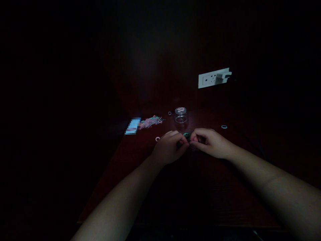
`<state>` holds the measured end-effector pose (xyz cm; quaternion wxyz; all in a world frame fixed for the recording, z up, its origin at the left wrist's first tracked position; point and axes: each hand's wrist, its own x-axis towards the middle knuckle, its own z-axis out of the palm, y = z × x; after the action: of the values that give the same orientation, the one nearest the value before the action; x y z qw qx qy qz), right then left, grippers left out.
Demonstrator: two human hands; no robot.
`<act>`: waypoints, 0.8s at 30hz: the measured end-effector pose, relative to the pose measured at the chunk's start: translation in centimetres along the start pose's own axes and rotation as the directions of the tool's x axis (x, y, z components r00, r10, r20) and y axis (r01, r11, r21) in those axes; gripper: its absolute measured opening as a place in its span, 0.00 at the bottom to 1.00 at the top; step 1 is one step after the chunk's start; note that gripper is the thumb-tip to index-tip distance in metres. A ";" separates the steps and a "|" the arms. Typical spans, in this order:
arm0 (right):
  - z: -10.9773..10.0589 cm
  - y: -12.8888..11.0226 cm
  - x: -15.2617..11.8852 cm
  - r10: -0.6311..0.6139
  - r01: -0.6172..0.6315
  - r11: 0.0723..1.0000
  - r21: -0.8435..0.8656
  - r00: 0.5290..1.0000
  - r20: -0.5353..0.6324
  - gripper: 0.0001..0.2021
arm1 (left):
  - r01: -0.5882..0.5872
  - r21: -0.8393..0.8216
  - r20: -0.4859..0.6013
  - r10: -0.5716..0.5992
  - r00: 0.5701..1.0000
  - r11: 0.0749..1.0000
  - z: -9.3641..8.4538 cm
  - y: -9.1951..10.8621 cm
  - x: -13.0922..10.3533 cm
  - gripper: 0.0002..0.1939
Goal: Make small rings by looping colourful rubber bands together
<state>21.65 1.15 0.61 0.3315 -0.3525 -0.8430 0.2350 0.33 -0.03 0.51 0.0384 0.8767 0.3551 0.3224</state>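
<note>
The scene is very dark. My left hand (170, 145) and my right hand (209, 142) meet fingertip to fingertip above a dark reddish table (150, 187). Both pinch a small green rubber band (186, 135) between them. A pile of pink and coloured rubber bands (150, 122) lies left of the hands. A small clear jar (181, 114) stands just behind them.
Single loose bands lie about: a pink ring (157, 138) by my left hand, a small ring (170, 113) near the jar, a teal ring (224, 127) at the right. A light blue object (132, 126) sits beside the pile. A white wall socket (214, 78) with a plug is behind.
</note>
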 end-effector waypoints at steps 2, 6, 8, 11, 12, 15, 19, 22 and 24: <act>0.0 0.0 0.0 0.011 -0.011 1.000 0.018 1.000 0.003 0.07 | 0.002 -0.001 0.005 -0.002 1.000 1.000 0.0 0.0 0.0 0.03; 0.1 -0.1 0.0 0.020 -0.020 0.999 0.031 1.000 -0.003 0.08 | 0.010 0.000 0.008 -0.010 1.000 1.000 0.1 -0.1 0.0 0.03; 0.0 -0.2 0.0 0.021 -0.021 0.999 0.039 1.000 -0.010 0.08 | 0.012 0.002 -0.001 -0.012 1.000 1.000 0.1 -0.1 0.0 0.03; 0.0 -0.2 -0.1 0.015 -0.015 0.999 0.044 1.000 -0.018 0.08 | 0.019 0.006 -0.015 -0.019 1.000 1.000 -0.1 0.1 -0.1 0.04; 0.0 -0.2 -0.1 0.016 -0.016 0.999 0.043 1.000 -0.018 0.08 | 0.023 0.005 -0.019 -0.023 1.000 1.000 -0.1 0.2 -0.1 0.04; -0.1 -0.1 -0.2 0.014 -0.013 0.999 0.039 1.000 -0.022 0.09 | 0.030 -0.028 -0.028 -0.030 0.999 0.999 -0.2 0.4 -0.1 0.11; 0.0 0.0 -0.2 0.012 -0.011 0.998 0.058 1.000 -0.022 0.09 | 0.033 -0.094 0.015 -0.031 0.999 0.995 0.0 0.1 -0.1 0.09; 0.1 0.1 -0.2 0.011 -0.010 0.999 0.054 1.000 -0.024 0.09 | 0.032 -0.104 0.020 -0.030 0.999 0.994 0.1 -0.1 -0.1 0.05; 0.1 0.1 -0.2 0.006 -0.005 0.999 0.044 1.000 -0.026 0.09 | 0.021 -0.097 0.006 -0.021 1.000 0.995 0.1 -0.2 -0.1 0.05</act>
<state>21.69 1.06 0.42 0.3495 -0.3506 -0.8322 0.2499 0.23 0.02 0.30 0.0853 0.8708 0.3479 0.3367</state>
